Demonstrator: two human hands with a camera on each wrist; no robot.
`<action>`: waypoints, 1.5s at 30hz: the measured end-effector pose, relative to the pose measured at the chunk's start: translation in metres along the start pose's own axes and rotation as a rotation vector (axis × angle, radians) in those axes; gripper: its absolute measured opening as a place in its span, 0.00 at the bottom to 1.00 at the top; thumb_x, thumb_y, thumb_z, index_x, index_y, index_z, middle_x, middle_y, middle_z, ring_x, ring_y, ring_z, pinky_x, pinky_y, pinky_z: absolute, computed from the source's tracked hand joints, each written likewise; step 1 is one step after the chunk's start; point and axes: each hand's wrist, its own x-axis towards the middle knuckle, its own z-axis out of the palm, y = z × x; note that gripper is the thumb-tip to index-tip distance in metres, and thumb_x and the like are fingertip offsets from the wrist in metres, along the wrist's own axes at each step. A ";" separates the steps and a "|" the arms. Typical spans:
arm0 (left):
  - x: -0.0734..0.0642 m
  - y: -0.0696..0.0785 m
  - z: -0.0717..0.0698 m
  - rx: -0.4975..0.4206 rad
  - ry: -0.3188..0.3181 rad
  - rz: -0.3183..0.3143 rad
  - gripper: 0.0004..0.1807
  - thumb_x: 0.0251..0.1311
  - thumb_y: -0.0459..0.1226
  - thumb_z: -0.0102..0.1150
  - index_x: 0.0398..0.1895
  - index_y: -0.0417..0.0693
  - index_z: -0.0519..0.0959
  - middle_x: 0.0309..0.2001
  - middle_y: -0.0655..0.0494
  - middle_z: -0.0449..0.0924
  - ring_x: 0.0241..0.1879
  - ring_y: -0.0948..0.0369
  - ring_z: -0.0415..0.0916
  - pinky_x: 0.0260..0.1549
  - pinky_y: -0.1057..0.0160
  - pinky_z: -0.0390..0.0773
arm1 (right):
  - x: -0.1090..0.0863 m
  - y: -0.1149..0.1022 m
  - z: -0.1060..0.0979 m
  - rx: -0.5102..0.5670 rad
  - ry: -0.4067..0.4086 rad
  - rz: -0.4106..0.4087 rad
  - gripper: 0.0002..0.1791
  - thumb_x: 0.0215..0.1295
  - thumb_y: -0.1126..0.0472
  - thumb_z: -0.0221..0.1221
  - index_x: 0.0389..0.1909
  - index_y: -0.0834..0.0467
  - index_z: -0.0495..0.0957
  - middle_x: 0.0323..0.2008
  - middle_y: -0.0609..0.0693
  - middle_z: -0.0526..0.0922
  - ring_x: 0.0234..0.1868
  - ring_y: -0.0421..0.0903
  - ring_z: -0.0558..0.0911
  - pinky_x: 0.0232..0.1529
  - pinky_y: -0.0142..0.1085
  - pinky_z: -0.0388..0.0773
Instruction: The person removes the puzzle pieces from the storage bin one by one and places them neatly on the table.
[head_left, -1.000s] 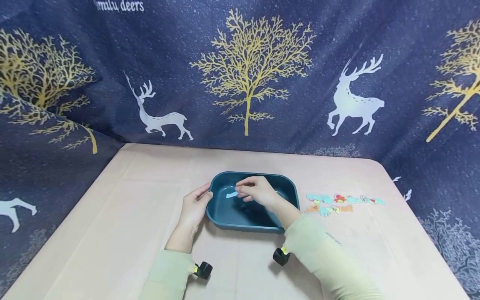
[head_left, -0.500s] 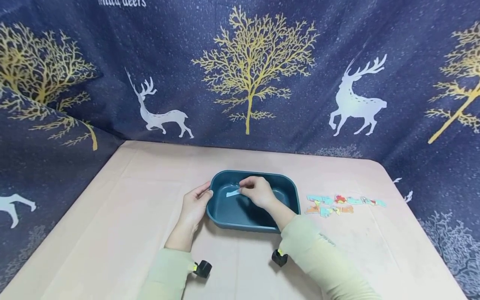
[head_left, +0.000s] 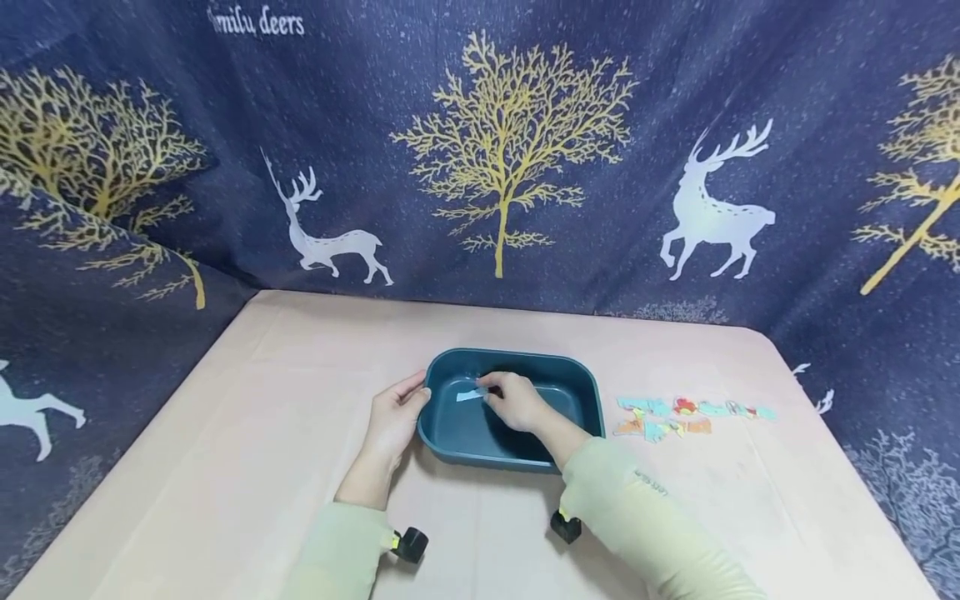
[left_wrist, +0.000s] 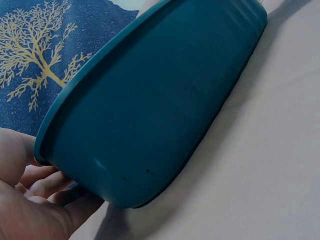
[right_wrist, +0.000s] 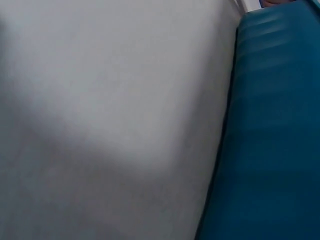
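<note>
A dark teal rectangular basin (head_left: 461, 429) sits near the middle of the table. My left hand (head_left: 393, 417) grips its left end, thumb at the rim and fingers outside against the wall; the left wrist view shows the fingers under the lip (left_wrist: 47, 187). My right hand (head_left: 519, 404) reaches down inside the basin. Its thumb and fingertips pinch at the right end of a pale blue flat strip (head_left: 469, 395) over the basin floor. In the right wrist view only the basin's outer wall (right_wrist: 270, 125) and the tabletop show; the right fingers are hidden there.
To the right of the basin lie two rows of flat, colourful cut-out pieces (head_left: 684, 406), in blue, red and orange. Beyond the pale pink tabletop (head_left: 300, 433) hangs a dark blue curtain (head_left: 442, 258) printed with deer and trees. Black cameras (head_left: 411, 545) sit at both wrists.
My right fingers have moved slightly right and lower along the pale blue strip, which stays nearly in place. The left hand keeps its grip on the basin. The head view shifts a little.
</note>
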 end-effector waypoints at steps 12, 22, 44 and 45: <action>0.001 -0.007 -0.004 0.000 0.001 -0.018 0.21 0.63 0.31 0.51 0.60 0.37 0.72 0.61 0.40 0.72 0.62 0.50 0.70 0.61 0.59 0.71 | -0.002 0.001 0.011 -0.155 0.034 -0.011 0.05 0.62 0.64 0.59 0.37 0.60 0.80 0.42 0.54 0.76 0.44 0.48 0.77 0.46 0.39 0.81; 0.009 -0.010 -0.017 0.006 0.049 -0.030 0.21 0.62 0.31 0.52 0.60 0.38 0.72 0.60 0.41 0.73 0.61 0.51 0.71 0.60 0.60 0.71 | 0.013 -0.008 0.005 -0.031 0.006 -0.045 0.03 0.61 0.67 0.58 0.31 0.57 0.74 0.32 0.50 0.82 0.34 0.42 0.78 0.36 0.33 0.80; 0.020 -0.006 -0.009 -0.019 0.027 -0.011 0.21 0.62 0.31 0.53 0.59 0.37 0.73 0.60 0.41 0.73 0.61 0.51 0.72 0.59 0.62 0.73 | -0.023 0.032 -0.072 0.502 0.001 0.030 0.14 0.67 0.64 0.53 0.48 0.69 0.74 0.41 0.61 0.81 0.45 0.54 0.83 0.45 0.43 0.85; 0.020 -0.006 -0.009 -0.018 0.025 -0.012 0.21 0.62 0.32 0.53 0.59 0.37 0.73 0.60 0.41 0.74 0.61 0.51 0.72 0.59 0.62 0.73 | -0.026 0.034 -0.076 0.505 0.004 0.030 0.15 0.67 0.63 0.53 0.49 0.70 0.73 0.41 0.61 0.81 0.45 0.54 0.84 0.45 0.43 0.85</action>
